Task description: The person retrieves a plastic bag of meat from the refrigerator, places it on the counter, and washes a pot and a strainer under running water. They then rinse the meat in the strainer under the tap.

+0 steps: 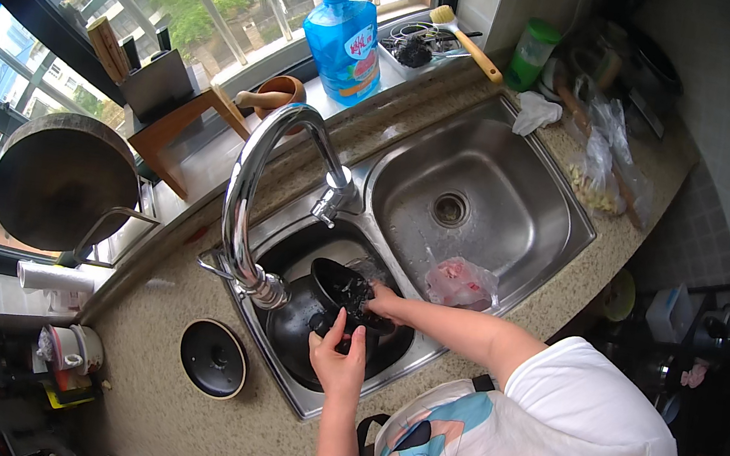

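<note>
In the left basin of the steel sink, a black pot lies with a black, bowl-shaped piece tilted above it, wet and with pale foam or water inside. My left hand grips a dark part of this cookware from below, thumb and fingers on either side. At the tilted piece's inner side is my right hand; its fingertips are partly hidden, and whether they hold anything cannot be made out. The chrome faucet arches over the basin. A round black lid with a pale rim lies on the counter to the left.
A clear plastic bag with pinkish contents lies in the right basin. Along the sill stand a blue soap bottle, a wooden mortar and a knife block. A wooden-handled brush rests behind the sink.
</note>
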Tool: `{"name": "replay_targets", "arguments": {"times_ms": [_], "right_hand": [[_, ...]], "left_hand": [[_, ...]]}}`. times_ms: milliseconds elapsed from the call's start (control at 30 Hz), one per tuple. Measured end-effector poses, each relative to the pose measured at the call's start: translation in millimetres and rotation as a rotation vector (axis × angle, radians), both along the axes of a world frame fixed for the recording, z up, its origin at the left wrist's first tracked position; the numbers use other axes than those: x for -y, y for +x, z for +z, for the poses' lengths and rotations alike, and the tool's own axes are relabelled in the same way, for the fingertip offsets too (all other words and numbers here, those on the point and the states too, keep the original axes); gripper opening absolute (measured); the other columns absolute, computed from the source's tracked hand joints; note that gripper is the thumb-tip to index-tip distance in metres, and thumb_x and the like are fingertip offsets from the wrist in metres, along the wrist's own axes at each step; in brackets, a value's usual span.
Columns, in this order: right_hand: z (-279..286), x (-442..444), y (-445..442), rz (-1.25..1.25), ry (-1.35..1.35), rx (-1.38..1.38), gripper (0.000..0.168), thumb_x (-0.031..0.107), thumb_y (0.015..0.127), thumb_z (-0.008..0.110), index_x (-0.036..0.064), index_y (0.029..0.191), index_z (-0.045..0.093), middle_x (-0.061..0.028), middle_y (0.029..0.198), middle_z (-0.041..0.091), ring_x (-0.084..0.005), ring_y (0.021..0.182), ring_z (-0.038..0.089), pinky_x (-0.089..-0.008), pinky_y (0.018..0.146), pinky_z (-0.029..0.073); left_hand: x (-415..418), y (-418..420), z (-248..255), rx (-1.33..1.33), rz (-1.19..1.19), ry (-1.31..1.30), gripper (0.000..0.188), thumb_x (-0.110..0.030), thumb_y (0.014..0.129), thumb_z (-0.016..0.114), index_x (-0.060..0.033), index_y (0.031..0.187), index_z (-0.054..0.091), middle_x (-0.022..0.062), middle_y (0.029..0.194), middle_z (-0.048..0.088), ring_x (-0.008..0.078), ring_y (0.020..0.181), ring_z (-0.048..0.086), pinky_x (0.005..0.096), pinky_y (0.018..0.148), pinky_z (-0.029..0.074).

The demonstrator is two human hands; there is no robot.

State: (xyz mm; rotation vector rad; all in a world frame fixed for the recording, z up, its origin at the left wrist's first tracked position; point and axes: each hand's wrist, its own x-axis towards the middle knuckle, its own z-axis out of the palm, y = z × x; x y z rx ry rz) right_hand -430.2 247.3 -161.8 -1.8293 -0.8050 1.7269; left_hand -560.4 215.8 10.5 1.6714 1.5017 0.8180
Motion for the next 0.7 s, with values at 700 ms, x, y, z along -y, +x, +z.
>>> {"name": "replay_targets", "arguments": {"times_ms": [700], "right_hand": [[-7, 15, -27, -0.010, -0.168, -0.248, 0.065, 0.013, 0.066, 0.068, 0.014, 0.124, 0.040, -0.0103, 0.099, 0.057, -0.0215, 0.076, 0.056, -0.0328, 0.055, 0.044]], "left_hand": [[11, 58, 21, -0.357, -0.325, 0.138, 0.014, -0.016, 0.075, 0.064, -0.0066, 0.085, 0.067, 0.0178, 0.077, 0.047, 0.0342, 0.068, 0.052, 0.0406, 0.059, 0.043]]}}
